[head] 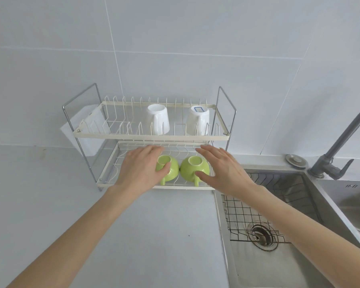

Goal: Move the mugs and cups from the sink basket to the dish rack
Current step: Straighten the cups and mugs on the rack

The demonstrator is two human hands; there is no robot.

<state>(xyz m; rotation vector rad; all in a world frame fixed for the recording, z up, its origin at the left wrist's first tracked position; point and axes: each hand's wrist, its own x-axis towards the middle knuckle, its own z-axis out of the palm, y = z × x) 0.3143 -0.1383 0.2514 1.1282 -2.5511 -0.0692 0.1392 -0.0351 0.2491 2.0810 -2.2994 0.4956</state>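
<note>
Two green cups stand upside down side by side on the lower tier of the white wire dish rack. My left hand lies over the left green cup, fingers stretched out flat and thumb across its side. My right hand is spread beside the right green cup, thumb tip touching it near the handle. On the upper tier stand two white mugs upside down, one in the middle and one at the right. The black wire sink basket sits in the sink on the right.
The steel sink has a drain under the basket. A grey faucet rises at the back right, with a round metal plug beside it. A white sheet hangs behind the rack's left end. Grey countertop lies before the rack.
</note>
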